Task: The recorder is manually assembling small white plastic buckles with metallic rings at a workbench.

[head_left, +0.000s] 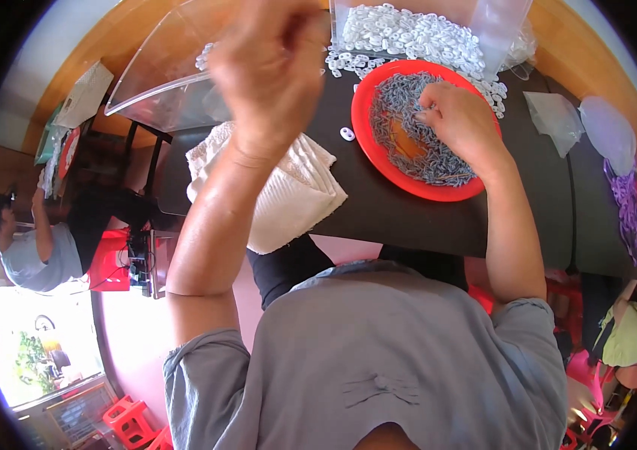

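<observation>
A red round tray [361, 97] on the dark table holds many small, thin grey pieces [438, 161] that look like screws. Over its right side, my right hand [464, 124] has its fingertips pinched together among these pieces; what is between them is too small to make out. My left hand [269, 82] is raised left of the tray, near a clear plastic bin, its fingers smeared by motion. One small white oval piece with two holes [347, 133] lies beside the tray. A folded cream cloth [288, 199] sits under my left forearm.
A clear box [509, 37] at the back spills white oval pieces [408, 31] onto the table [536, 217]. The clear bin [176, 75] stands at back left. Plastic bags [554, 120] lie right. Another person [41, 251] works at far left; a further person [626, 330] is at right.
</observation>
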Motion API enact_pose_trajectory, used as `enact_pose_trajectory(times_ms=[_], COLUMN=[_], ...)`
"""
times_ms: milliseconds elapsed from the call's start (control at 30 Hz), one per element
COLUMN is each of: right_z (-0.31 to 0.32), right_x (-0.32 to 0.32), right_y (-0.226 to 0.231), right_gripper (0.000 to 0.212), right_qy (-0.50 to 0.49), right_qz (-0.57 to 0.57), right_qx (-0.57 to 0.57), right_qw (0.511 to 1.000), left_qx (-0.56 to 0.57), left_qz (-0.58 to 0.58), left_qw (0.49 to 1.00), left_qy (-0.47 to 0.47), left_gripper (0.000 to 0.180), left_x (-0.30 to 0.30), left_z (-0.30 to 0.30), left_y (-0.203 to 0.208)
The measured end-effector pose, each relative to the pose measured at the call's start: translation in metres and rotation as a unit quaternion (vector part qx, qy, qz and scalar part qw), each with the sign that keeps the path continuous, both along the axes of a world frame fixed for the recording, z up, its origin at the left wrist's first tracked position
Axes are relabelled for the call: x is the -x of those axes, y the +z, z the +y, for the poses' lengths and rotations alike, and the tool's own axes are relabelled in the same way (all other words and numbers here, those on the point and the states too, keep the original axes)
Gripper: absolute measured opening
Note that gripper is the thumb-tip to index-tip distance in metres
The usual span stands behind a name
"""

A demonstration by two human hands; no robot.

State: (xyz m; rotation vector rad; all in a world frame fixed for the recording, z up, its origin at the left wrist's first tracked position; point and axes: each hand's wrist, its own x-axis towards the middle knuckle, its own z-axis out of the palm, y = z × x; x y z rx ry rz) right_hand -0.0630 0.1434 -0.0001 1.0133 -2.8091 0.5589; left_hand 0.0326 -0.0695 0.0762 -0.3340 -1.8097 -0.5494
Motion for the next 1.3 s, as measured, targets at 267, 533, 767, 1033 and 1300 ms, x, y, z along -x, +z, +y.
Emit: enact_pose_trajectory(times_ms=[267, 533, 767, 1033, 1300], right_z=[0.006, 0.007, 0.007, 0.004, 0.001], right_x=[0.002, 0.008, 0.011, 0.008, 0.010], right_y=[0.004, -0.009, -0.009, -0.006, -0.013], right_gripper=[0.016, 0.011, 0.005, 0.006, 0.009], right_qy=[0.050, 0.070, 0.073, 0.083, 0.088], right_qz=[0.046, 0.049, 0.034, 0.043, 0.045], right_qx=[-0.004, -0.054, 0.053, 0.054, 0.076], right_qw=[0.998, 0.995, 0.995, 0.994, 0.992], left_qx=[0.069, 0.035, 0.033, 0.029, 0.034], left_qz=[-0.435, -0.478, -0.424, -0.503, -0.483], left_qw=[0.886, 0.856, 0.871, 0.859, 0.875], left_qy=[0.145, 0.193, 0.244, 0.089, -0.016], left_gripper=[0.023, 0.024, 0.020, 0.022, 0.023], left_x=[0.087, 0.109, 0.105, 0.099, 0.096], left_z=[-0.022, -0.031, -0.031, -0.033, -0.027], left_y=[-0.078, -0.118, -0.124, -0.118, -0.117])
